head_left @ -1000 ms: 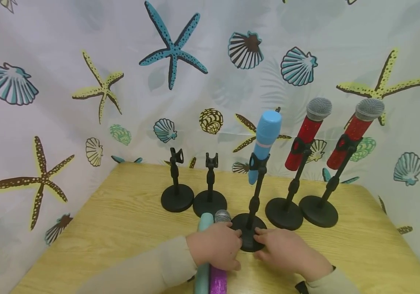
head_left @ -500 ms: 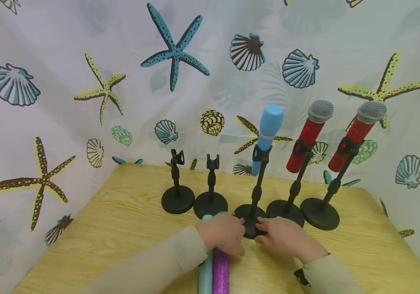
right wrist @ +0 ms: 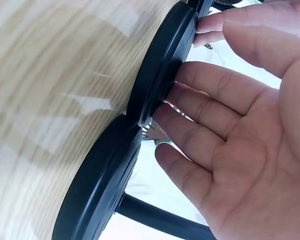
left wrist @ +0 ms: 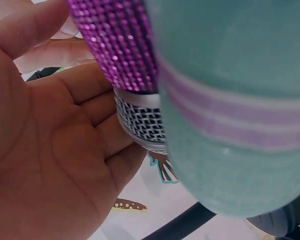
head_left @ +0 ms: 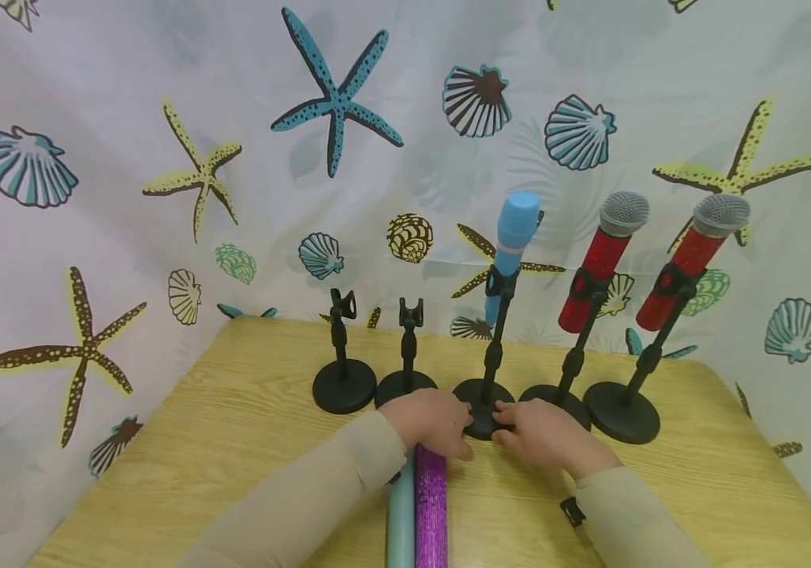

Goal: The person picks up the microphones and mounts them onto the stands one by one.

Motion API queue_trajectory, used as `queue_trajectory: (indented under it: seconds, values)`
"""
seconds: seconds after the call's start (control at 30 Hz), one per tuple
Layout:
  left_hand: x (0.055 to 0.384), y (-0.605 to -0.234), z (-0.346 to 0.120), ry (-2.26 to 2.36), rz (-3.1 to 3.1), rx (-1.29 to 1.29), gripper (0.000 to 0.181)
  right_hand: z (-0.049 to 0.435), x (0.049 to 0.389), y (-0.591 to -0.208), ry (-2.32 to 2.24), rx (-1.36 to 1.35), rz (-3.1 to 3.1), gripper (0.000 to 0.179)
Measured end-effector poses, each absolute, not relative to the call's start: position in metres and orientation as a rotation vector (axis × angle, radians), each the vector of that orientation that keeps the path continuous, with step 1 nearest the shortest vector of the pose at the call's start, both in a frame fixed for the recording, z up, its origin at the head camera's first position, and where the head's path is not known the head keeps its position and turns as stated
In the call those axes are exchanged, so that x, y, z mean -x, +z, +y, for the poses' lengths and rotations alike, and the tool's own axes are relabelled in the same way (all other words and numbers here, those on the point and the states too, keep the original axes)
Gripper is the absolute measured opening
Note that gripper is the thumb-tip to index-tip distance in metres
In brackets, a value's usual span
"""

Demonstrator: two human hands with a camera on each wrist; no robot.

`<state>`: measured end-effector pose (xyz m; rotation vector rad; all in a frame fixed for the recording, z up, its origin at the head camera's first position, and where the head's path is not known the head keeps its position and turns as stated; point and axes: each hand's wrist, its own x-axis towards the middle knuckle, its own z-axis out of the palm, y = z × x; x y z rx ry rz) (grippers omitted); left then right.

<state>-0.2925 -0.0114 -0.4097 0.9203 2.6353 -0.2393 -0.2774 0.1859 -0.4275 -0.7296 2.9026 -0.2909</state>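
Note:
A blue microphone leans in the clip of a black stand whose round base lies between my two hands. The fingertips of my left hand rest at the base's left edge. My right hand has its fingers extended, with the tips against the rim on the other side; the right wrist view shows that rim close up. Beneath my left hand lie a purple glittery microphone and a pale teal one, side by side. The left wrist view shows the purple one's mesh head beside my fingers.
To the right, two stands hold red microphones with silver heads. Two stands with bare clips stand to the left. All are near the back of the wooden table, before a shell-patterned curtain.
Both hands have moved forward, and the stand with the blue microphone has slid away from me toward the row of stands. The purple and teal microphones stay lying on the table.

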Motion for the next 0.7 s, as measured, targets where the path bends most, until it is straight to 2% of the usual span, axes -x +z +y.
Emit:
queue_trajectory:
  seconds: [0.7]
  values:
    - [0.292, -0.415, -0.027, 0.057, 2.710, -0.931, 0.059, 0.178, 0.273, -0.427, -0.335, 0.641, 2.914, 0.041]
